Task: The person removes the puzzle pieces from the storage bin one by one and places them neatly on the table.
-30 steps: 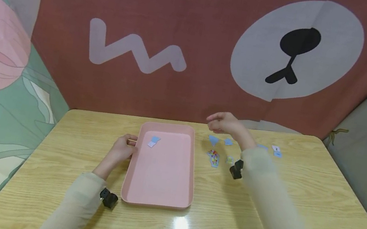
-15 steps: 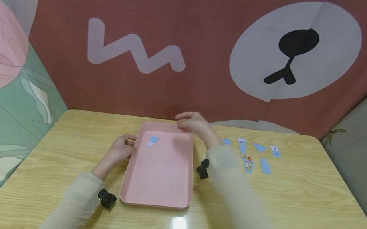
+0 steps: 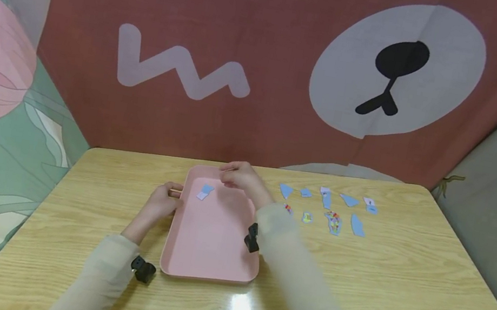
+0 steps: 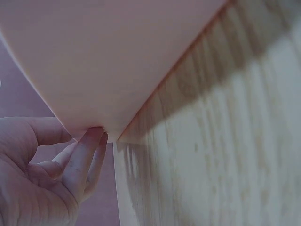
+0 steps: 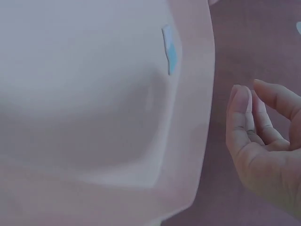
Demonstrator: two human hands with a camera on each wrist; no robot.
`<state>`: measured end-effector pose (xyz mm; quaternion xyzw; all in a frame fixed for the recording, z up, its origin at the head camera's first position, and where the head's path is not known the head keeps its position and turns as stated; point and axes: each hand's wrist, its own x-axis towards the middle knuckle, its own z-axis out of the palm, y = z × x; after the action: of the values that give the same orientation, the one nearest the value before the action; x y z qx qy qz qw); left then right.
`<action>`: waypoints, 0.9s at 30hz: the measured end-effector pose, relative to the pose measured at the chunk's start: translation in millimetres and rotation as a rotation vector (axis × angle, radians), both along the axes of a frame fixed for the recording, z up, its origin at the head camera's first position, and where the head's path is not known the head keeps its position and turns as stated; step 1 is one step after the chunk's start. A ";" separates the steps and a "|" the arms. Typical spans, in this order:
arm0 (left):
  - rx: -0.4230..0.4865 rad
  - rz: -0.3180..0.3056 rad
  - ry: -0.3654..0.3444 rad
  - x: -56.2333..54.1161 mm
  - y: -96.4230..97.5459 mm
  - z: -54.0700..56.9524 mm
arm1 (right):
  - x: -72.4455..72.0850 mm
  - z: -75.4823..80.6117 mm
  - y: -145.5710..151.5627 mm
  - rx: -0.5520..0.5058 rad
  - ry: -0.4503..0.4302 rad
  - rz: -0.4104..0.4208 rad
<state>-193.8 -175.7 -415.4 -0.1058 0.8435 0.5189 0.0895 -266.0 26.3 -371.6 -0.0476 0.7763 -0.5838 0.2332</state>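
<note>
A pink tray (image 3: 215,237) lies on the wooden table. At its left wall, my left hand (image 3: 164,201) grips the rim, fingertips pressing the outer face in the left wrist view. Flat in the tray's upper left is a small blue-and-white puzzle piece (image 3: 205,192), seen edge-on in the right wrist view. My right hand (image 3: 244,179) hovers over the tray's far end, to the right of that piece. Its fingers are loosely bent in the right wrist view, with a gap at the thumb and nothing visible between them.
Several small puzzle pieces lie in two rough rows right of the tray, including a plain blue piece (image 3: 357,225) and a multicoloured piece (image 3: 333,223). A printed cloth (image 3: 170,120) hangs behind the table's far edge.
My right hand has moved left from above the loose pieces to the tray's far end, uncovering those pieces. The left hand has kept its grip on the tray, which stays put.
</note>
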 end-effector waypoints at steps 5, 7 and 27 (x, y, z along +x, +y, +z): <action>-0.007 0.002 -0.004 0.0 -0.2 0.1 | 2.8 -8.3 -8.9 0.012 0.030 -0.026; -0.007 0.001 -0.004 -0.4 -0.4 0.0 | 3.1 -12.7 -11.8 0.010 0.046 -0.029; 0.028 0.006 0.004 -0.6 0.6 -0.8 | 3.0 -50.4 -31.4 -0.033 0.052 -0.100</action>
<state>-194.5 -175.1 -416.2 -0.1058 0.8361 0.5311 0.0876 -263.0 -5.2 -422.0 -0.0278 0.7738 -0.6058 0.1829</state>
